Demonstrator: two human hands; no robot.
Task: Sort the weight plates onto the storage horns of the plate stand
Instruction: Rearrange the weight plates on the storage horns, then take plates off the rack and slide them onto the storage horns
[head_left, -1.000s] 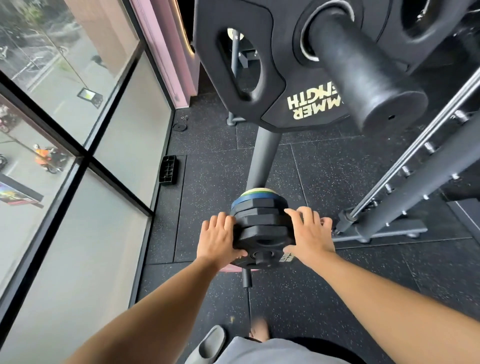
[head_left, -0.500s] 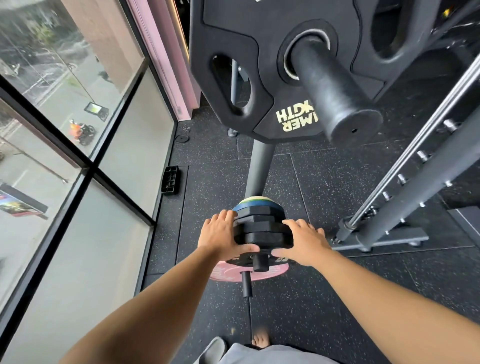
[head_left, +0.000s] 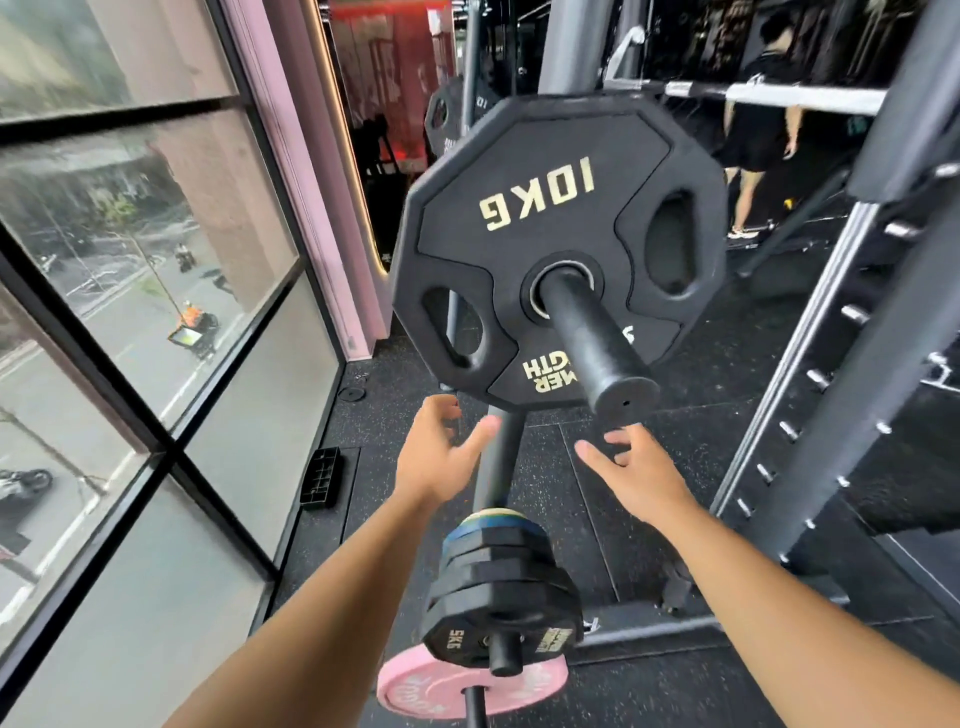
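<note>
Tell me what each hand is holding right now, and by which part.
Nothing is held. The left hand and right hand hang open between the large black 10KG plate and the stack of small black plates below.

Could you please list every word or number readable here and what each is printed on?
"10KG": upside down on the large black plate.
"MER" and "GTH": same plate, upside down, the rest hidden behind the upper horn.
"5KG": front small black plate.
Unreadable: gold logo on that plate, white lettering on the pink plate, both blurred.
</note>
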